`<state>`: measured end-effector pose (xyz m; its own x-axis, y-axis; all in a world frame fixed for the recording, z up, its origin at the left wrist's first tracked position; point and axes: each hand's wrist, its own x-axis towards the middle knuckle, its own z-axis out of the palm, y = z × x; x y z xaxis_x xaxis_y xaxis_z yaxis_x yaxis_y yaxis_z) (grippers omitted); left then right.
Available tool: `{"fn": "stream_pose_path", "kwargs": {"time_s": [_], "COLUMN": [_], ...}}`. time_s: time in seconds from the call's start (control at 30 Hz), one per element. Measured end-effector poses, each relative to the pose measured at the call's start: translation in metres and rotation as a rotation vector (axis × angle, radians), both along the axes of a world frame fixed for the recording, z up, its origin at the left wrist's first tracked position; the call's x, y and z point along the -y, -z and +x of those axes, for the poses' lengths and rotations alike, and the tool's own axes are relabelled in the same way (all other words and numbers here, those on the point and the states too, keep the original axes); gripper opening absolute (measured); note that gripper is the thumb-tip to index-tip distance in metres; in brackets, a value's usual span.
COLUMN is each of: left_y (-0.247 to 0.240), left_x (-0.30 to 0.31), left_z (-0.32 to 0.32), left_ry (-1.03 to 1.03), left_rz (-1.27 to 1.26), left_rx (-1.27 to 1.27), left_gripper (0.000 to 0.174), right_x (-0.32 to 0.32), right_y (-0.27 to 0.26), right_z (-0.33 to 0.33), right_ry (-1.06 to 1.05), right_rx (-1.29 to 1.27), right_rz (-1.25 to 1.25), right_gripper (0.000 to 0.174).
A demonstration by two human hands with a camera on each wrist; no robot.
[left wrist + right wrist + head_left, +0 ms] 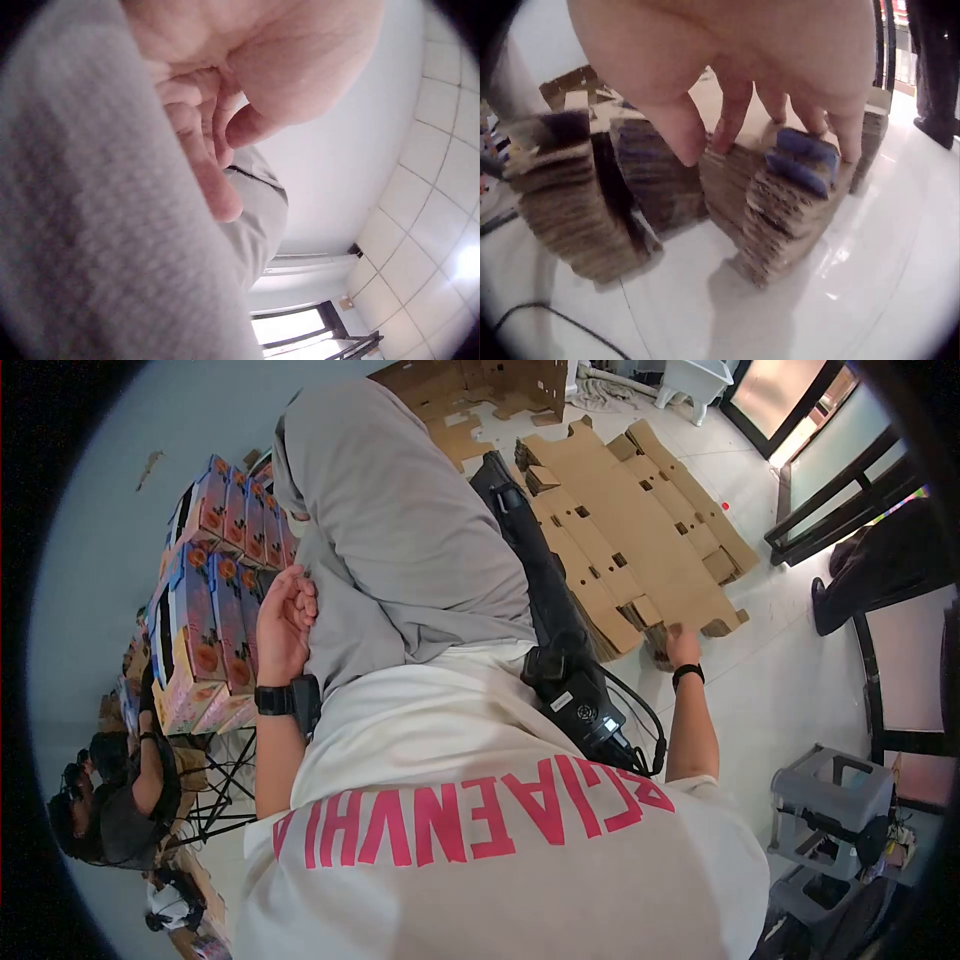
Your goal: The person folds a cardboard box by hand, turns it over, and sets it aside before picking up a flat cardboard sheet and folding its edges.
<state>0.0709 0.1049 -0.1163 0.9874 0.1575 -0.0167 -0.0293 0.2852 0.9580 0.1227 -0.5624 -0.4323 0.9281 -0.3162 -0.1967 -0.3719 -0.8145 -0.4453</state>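
My left hand (285, 622) lies beside the grey trouser leg (400, 530), its back to the side, fingers loosely curled with nothing in them. In the left wrist view, its thumb and fingers (221, 199) bend over the pale cloth. On the other side, my right hand (683, 647) grips the near end of a stack of flattened cardboard (640, 540) lying on the floor. The right wrist view shows its fingers spread over the top, the thumb at the left side of a thick layered tab (780, 217) with blue marks.
A black strap bag (545, 580) with a cable hangs between body and cardboard. Printed boxes (205, 610) stand stacked on the left. An open carton (480, 390) is ahead. Grey plastic stools (830, 805) stand at right. Other people sit at far left; a dark-clothed person (890, 570) is at right.
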Motion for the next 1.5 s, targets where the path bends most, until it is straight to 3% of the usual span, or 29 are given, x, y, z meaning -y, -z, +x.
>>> {"fn": "stream_pose_path", "kwargs": {"time_s": [0.07, 0.13, 0.2, 0.3, 0.47, 0.73, 0.97, 1.33, 1.43, 1.5], "left_y": [-0.002, -0.001, 0.000, 0.001, 0.002, 0.001, 0.002, 0.005, 0.003, 0.001], "left_x": [0.002, 0.000, -0.001, -0.002, -0.004, -0.003, -0.001, -0.006, -0.004, -0.005], "left_z": [-0.002, -0.003, -0.002, -0.002, -0.004, -0.004, -0.002, 0.000, -0.004, -0.006], "left_ry": [-0.014, -0.001, 0.008, 0.015, -0.008, 0.005, -0.044, 0.001, -0.036, -0.018], "left_rz": [-0.002, 0.027, 0.044, 0.030, -0.046, -0.076, -0.083, -0.112, -0.096, -0.128], "left_rx": [-0.012, -0.027, -0.035, -0.029, -0.021, 0.000, -0.020, -0.014, -0.029, -0.010], "left_gripper": [0.028, 0.029, 0.030, 0.029, 0.026, 0.027, 0.026, 0.026, 0.023, 0.024], "right_x": [-0.021, -0.066, -0.104, -0.135, -0.138, -0.139, -0.140, -0.151, -0.145, -0.150], "right_y": [-0.012, -0.038, -0.048, -0.005, 0.043, 0.015, 0.048, 0.023, 0.049, 0.034], "right_z": [0.005, 0.010, 0.011, 0.007, 0.004, 0.011, 0.013, 0.008, 0.013, 0.007], "right_ry": [-0.080, -0.153, -0.378, -0.405, -0.284, -0.356, -0.201, -0.153, -0.077, -0.071], "right_rx": [0.203, 0.097, -0.155, -0.211, -0.114, -0.187, -0.149, -0.080, -0.058, -0.039], "right_rz": [0.160, 0.268, 0.010, -0.260, -0.187, -0.235, -0.167, -0.102, 0.005, 0.069], "right_gripper": [0.036, 0.039, 0.050, 0.062, 0.067, 0.078, 0.081, 0.083, 0.072, 0.063]}}
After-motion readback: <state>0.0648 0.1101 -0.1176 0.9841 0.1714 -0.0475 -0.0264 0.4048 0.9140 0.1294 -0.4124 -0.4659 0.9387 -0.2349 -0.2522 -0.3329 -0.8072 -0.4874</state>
